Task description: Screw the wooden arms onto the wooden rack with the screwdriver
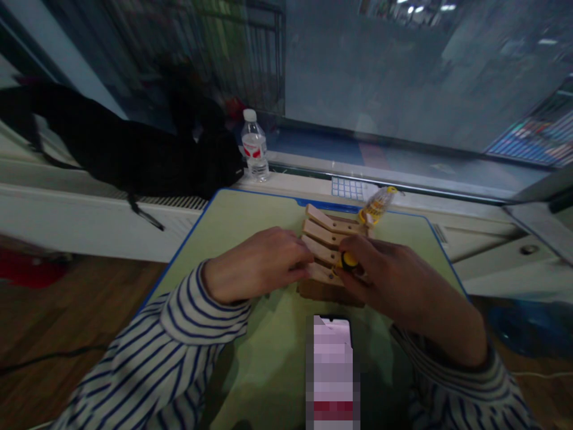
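A wooden piece made of several slanted slats [329, 239] lies on the green table top [250, 221]. My left hand [257, 263] rests on the left ends of the slats, fingers curled and pressed against the wood. My right hand [394, 280] is closed on a small tool with a yellow handle [349, 260], its tip against the lowest slat. A small clear bag with yellow contents [377, 206] lies just behind the slats.
A phone [332, 370] lies on the table near me. A plastic water bottle [255, 146] and a black bag [134, 149] sit on the window ledge behind the table. Wooden floor shows on the left, with a red object [27, 272] on it.
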Demonstrator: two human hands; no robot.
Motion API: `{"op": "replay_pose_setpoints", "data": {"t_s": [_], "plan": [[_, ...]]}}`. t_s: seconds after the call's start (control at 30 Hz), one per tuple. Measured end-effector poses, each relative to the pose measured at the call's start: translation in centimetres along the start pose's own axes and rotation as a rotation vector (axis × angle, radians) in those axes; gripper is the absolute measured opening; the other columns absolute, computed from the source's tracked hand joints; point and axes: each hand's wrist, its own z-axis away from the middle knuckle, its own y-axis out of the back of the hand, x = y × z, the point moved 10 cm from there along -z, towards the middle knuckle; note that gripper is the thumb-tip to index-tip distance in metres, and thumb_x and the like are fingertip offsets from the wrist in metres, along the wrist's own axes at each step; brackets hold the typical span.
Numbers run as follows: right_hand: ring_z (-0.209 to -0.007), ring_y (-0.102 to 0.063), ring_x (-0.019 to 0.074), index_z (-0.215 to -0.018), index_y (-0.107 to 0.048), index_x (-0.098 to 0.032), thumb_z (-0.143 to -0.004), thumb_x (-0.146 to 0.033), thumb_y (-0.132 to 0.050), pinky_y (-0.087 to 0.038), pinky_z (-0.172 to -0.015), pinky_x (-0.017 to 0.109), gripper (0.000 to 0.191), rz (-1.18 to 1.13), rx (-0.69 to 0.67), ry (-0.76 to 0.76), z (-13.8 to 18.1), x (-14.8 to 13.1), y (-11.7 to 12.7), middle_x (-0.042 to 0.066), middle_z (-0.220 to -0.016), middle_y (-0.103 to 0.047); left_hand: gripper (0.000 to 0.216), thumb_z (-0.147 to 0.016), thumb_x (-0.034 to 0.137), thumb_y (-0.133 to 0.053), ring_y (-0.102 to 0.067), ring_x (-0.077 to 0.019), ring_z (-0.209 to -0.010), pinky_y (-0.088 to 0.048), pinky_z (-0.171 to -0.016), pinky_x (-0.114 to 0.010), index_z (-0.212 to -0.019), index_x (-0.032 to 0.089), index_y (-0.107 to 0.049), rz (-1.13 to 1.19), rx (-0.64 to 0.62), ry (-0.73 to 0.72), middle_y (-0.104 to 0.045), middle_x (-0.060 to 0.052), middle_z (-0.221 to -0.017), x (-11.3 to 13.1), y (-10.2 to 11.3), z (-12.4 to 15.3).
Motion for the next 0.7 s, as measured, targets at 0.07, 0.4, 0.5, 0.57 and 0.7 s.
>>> {"op": "replay_pose_setpoints", "data": {"t_s": [0.07, 0.4, 0.5, 0.57, 0.7], "plan": [[-0.075, -0.067, 0.0242, -0.101, -0.048, -0.018, -0.089, -0.029, -0.054, -0.043, -0.057, 0.03, 0.018, -0.036, 0.018, 0.016, -0.02, -0.11, 0.05, 0.011, -0.091, -0.069, 0.017, -0.09, 0.027, -0.053, -0.062, -0.0185, -0.082, -0.043, -0.076, -0.032, -0.09, 0.02, -0.068, 0.001, -0.006, 0.007, -0.069, -0.002, -0.087, -0.08, -0.03, -0.03], [-0.086, -0.067, 0.019, -0.115, -0.05, -0.022, -0.095, -0.029, -0.05, -0.047, -0.071, 0.029, 0.022, -0.23, -0.003, 0.068, -0.36, -0.42, -0.77, 0.004, -0.102, -0.069, 0.015, -0.089, 0.023, -0.054, -0.063, -0.0169, -0.084, -0.043, -0.075, -0.028, -0.095, 0.022, -0.068, 0.043, 0.016, -0.008, -0.07, -0.001, -0.092, 0.16, 0.28, -0.07], [-0.101, -0.064, 0.0185, -0.122, -0.049, -0.026, -0.095, -0.026, -0.049, -0.047, -0.084, 0.03, 0.027, -0.291, -0.023, 0.103, -0.22, -0.45, -0.89, 0.004, -0.114, -0.067, 0.013, -0.088, 0.024, -0.056, -0.063, -0.017, -0.083, -0.043, -0.074, -0.028, -0.093, 0.022, -0.068, 0.038, 0.014, -0.003, -0.07, -0.001, -0.09, 0.04, 0.21, -0.07], [-0.103, -0.064, 0.0181, -0.123, -0.048, -0.025, -0.094, -0.022, -0.05, -0.047, -0.086, 0.03, 0.029, -0.301, -0.014, 0.118, -0.03, -0.32, -0.73, 0.005, -0.116, -0.066, 0.013, -0.088, 0.024, -0.057, -0.063, -0.0172, -0.084, -0.042, -0.074, -0.028, -0.094, 0.023, -0.067, 0.034, 0.017, -0.005, -0.07, -0.001, -0.09, 0.05, 0.21, -0.05], [-0.098, -0.065, 0.0181, -0.121, -0.049, -0.024, -0.092, -0.016, -0.051, -0.048, -0.078, 0.027, 0.03, -0.263, -0.006, 0.135, 0.16, -0.31, -0.41, 0.007, -0.115, -0.067, 0.013, -0.088, 0.024, -0.057, -0.063, -0.0173, -0.082, -0.042, -0.073, -0.028, -0.095, 0.023, -0.067, 0.022, 0.011, -0.004, -0.07, -0.001, -0.09, 0.12, 0.24, -0.06]]}}
